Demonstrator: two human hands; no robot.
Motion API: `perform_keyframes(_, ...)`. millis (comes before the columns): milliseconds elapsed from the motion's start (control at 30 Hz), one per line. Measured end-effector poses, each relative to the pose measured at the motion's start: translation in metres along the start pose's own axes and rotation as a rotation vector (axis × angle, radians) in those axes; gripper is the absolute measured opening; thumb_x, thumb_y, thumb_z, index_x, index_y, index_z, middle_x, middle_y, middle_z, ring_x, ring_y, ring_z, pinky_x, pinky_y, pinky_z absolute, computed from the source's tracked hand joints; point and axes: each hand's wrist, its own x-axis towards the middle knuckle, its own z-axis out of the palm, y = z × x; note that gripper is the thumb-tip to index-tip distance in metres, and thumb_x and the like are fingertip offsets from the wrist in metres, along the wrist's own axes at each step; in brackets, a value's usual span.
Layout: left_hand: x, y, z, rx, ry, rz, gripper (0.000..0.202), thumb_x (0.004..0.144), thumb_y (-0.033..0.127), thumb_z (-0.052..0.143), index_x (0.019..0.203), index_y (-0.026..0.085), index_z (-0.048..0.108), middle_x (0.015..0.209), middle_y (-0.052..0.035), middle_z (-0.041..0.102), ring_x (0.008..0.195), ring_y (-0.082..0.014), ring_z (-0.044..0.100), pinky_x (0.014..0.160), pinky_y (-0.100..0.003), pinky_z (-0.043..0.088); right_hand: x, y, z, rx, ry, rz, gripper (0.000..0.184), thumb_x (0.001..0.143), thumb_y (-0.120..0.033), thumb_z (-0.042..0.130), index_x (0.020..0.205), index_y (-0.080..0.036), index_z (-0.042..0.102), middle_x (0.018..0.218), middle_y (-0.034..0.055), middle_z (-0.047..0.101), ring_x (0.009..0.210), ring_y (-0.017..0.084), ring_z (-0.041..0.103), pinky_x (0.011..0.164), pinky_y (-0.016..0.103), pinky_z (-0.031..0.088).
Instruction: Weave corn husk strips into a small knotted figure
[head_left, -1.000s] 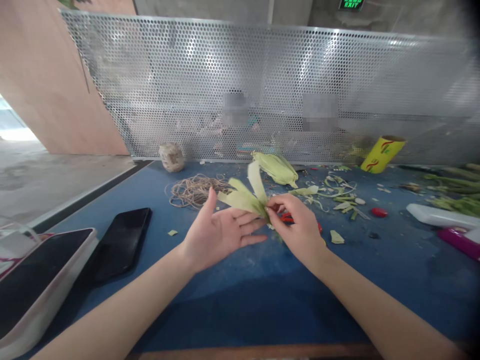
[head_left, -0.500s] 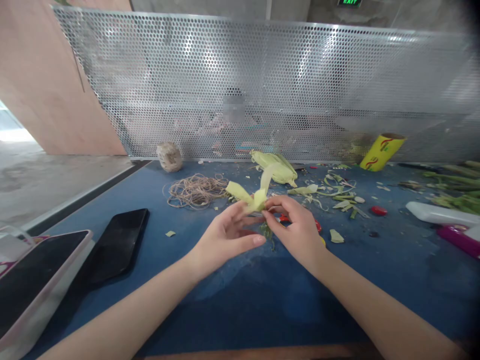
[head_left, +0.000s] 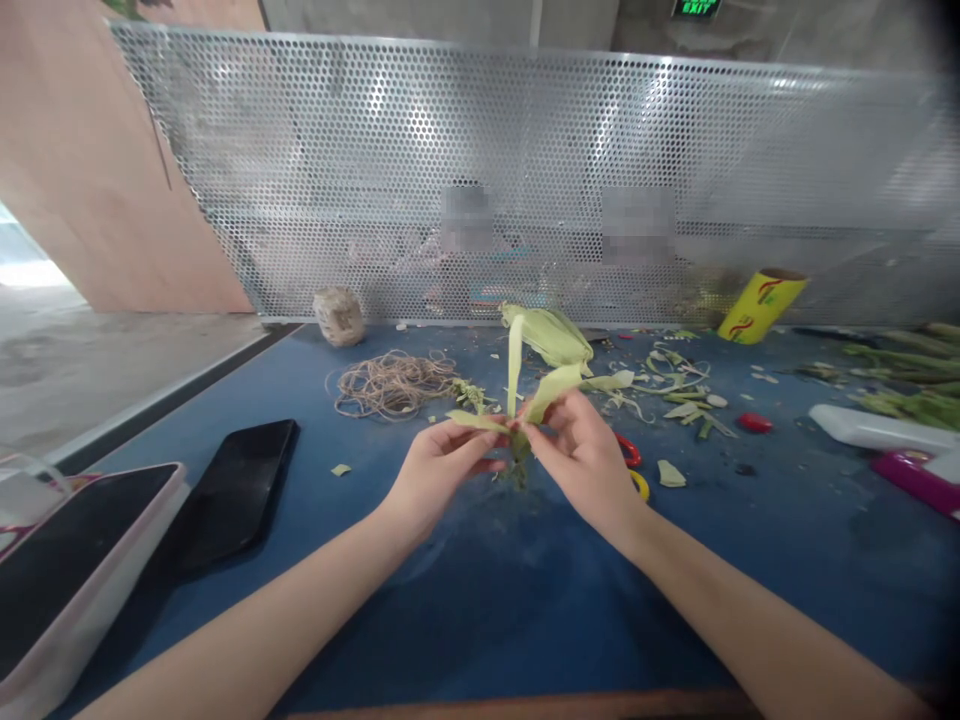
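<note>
Pale green strips of corn husk (head_left: 555, 388) fan out from between my hands, above the middle of the blue table. My left hand (head_left: 442, 468) pinches the gathered base of the strips from the left. From the right, my right hand (head_left: 581, 440) pinches the same spot, fingers closed. A small dark green tuft (head_left: 516, 472) hangs below the fingertips. Behind my hands lies a whole corn husk bundle (head_left: 553, 338). Scissors with red and yellow handles (head_left: 637, 484) are partly hidden by my right hand.
Tangled twine (head_left: 394, 382) and a twine-like roll (head_left: 339, 315) lie at the back left. Two phones, one black (head_left: 240, 490), rest on the left. Husk scraps (head_left: 682, 385), a yellow tube (head_left: 763, 305) and a white-and-purple tool (head_left: 892, 430) are right. A perforated metal screen (head_left: 525, 180) stands behind.
My left fingers have closed from a spread pose onto the base of the strips. The husk strips have turned and spread, one now upright and one leaning right.
</note>
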Motion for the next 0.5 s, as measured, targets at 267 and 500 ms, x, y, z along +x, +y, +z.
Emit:
perform_keyframes(267,-0.005,-0.002,0.008,0.027,0.062,0.060,0.034,0.065,0.025,0.070,0.097,0.016,0.062,0.095,-0.0066,0.066,0.093,-0.0210,0.059,0.071,-0.029,0.052,-0.001,0.001,0.002,-0.056,-0.117,-0.016,0.011,0.075,-0.019,0.056,0.086,-0.022,0.056,0.092,0.0037,0.062,0.085,0.017,0.062,0.074,0.029,0.053)
perform_keyframes(500,-0.003,0.009,0.005,0.011,0.128,0.036,0.036,0.074,0.039,0.058,0.098,0.012,0.063,0.098,-0.0100,0.066,0.094,-0.0260,0.059,0.070,-0.035,0.052,0.008,-0.011,-0.010,-0.131,0.020,0.006,0.003,0.075,-0.023,0.058,0.078,-0.021,0.059,0.082,0.0031,0.064,0.073,0.017,0.064,0.065,0.029,0.054)
